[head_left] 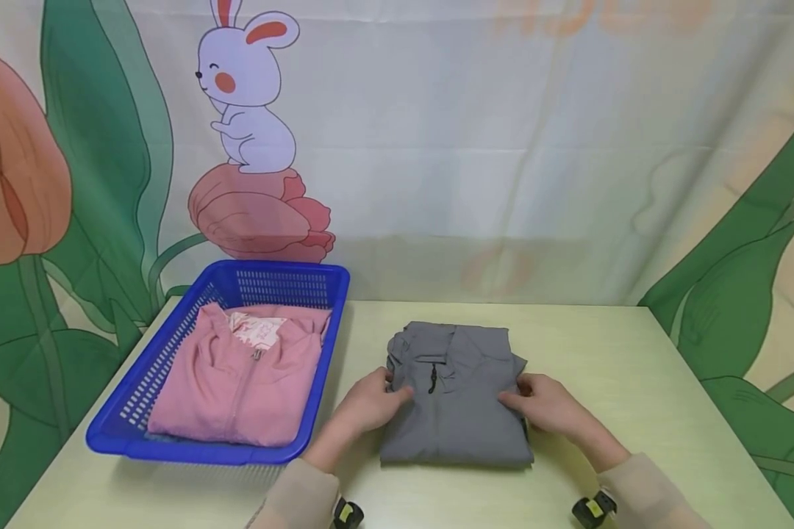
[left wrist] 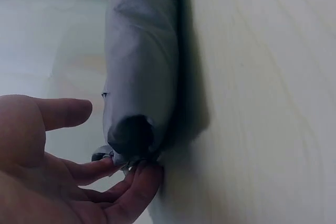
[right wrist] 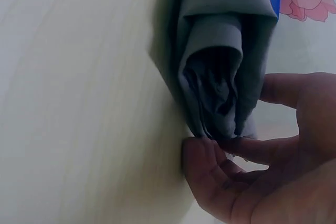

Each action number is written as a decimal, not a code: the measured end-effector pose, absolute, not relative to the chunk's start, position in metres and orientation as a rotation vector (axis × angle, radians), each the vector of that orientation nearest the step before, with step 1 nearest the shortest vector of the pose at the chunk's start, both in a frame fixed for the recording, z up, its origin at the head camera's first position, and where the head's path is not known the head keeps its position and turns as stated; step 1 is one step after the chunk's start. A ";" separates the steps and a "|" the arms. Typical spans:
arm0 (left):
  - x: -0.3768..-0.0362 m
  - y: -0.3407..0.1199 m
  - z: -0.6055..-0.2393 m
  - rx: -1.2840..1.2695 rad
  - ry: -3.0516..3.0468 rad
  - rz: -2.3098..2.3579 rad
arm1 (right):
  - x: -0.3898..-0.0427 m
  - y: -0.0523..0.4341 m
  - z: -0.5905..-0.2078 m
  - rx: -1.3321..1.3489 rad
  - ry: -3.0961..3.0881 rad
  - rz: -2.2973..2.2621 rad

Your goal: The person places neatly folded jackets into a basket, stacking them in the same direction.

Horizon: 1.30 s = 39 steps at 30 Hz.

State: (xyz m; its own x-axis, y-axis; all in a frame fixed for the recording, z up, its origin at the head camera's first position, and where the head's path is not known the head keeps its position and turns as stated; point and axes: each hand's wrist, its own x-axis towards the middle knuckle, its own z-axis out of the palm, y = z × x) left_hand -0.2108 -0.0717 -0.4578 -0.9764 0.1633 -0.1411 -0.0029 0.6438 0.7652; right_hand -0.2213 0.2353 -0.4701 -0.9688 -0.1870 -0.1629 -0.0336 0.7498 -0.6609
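Observation:
A folded grey jacket with a dark zip pull lies on the pale table, collar toward the far side. My left hand grips its left edge, thumb on top. The left wrist view shows the left hand with curled fingers tucked at the jacket's folded edge. My right hand holds the opposite edge. Seen from the right wrist, the right hand has its fingers curled under the layered folds of the jacket and its thumb stretched over them.
A blue plastic basket stands on the table's left side with a folded pink garment inside. A printed curtain with a rabbit and leaves hangs behind the table. Bare tabletop lies right of the jacket and along the front edge.

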 end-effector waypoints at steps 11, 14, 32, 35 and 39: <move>-0.214 -0.067 -0.457 0.153 2.623 1.352 | -0.221 0.228 -0.473 -0.154 2.731 -1.123; -0.215 -0.067 -0.458 0.143 2.591 1.399 | -0.221 0.226 -0.472 -0.139 2.749 -1.138; -0.219 -0.066 -0.465 -0.016 2.416 1.685 | -0.223 0.225 -0.466 -0.012 2.636 -1.432; -0.220 -0.066 -0.466 -0.029 2.380 1.729 | -0.223 0.226 -0.465 -0.006 2.579 -1.511; -0.220 -0.066 -0.466 -0.048 2.332 1.773 | -0.222 0.228 -0.464 -0.008 2.532 -1.578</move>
State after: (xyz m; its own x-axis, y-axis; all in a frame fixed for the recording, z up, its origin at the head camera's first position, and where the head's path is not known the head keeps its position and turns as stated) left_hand -0.2200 -0.0655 -0.4664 -0.9772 0.1014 -0.1864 -0.1525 0.2753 0.9492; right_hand -0.2222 0.2278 -0.4640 -0.9875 -0.0879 -0.1309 0.0788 0.4439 -0.8926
